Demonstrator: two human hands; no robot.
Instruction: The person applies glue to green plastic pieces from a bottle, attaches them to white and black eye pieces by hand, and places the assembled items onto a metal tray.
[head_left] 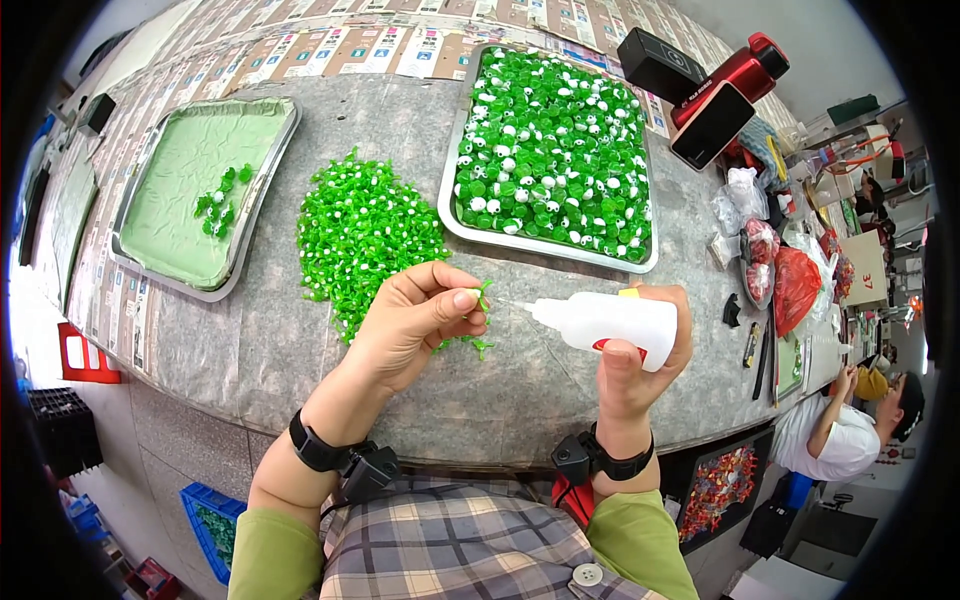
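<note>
Between thumb and fingers, my left hand (415, 320) pinches a small green plastic piece (485, 295). My right hand (645, 365) grips a white squeeze bottle (610, 325) lying sideways, its thin nozzle pointing left and ending close to the green piece; whether they touch I cannot tell. A heap of small green and white plastic pieces (365, 225) lies left of centre, just beyond my left hand. Beyond my right hand, a metal tray (545, 250) is filled with green and white ball-like pieces. A few loose green bits (480, 347) rest below my left fingers.
At the left, a green-lined tray (180, 160) holds several green pieces. A black box (660, 62), a red device (735, 75) and a phone (712, 125) stand at the back right. Plastic bags (795, 285) and a cutter knife (751, 343) lie right. Another person (835, 435) sits further right.
</note>
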